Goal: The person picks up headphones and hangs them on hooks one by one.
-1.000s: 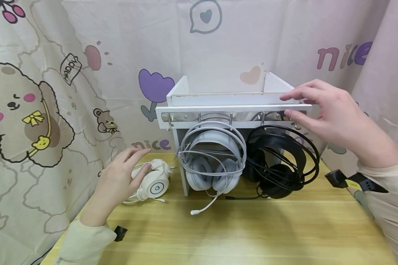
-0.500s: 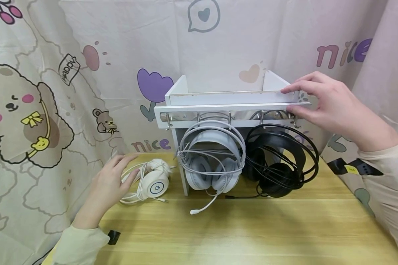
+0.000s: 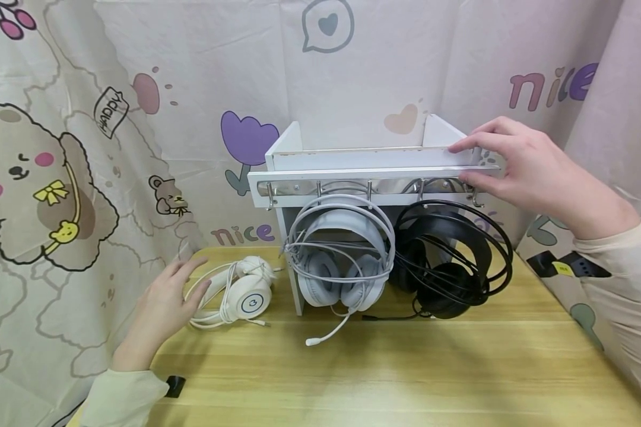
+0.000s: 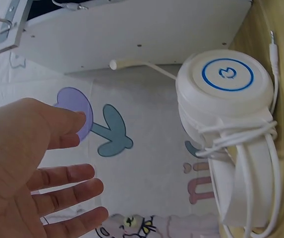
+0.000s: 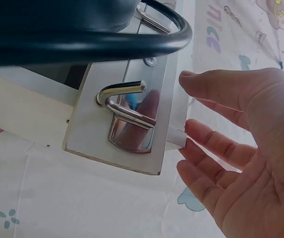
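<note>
My left hand hovers over the left of the table, fingers loosely spread and holding nothing. Beside it lie white headphones with their cable wound round them; the left wrist view shows a gap between hand and headphones. At the right end of a white hook rack is my right hand, thumb near the front rail and fingers spread over the shelf's corner. Whether the fingertips touch it is unclear. Grey-white headphones and black headphones with coiled cables hang from the rack.
A metal hook at the rail's right end carries nothing, as does the leftmost hook. The rack stands at the back of a wooden table. A printed curtain hangs behind and along the sides.
My left hand has drawn back left and slightly down, away from the white headphones. My right hand rose slightly at first, then stayed nearly still at the rack's right end.
</note>
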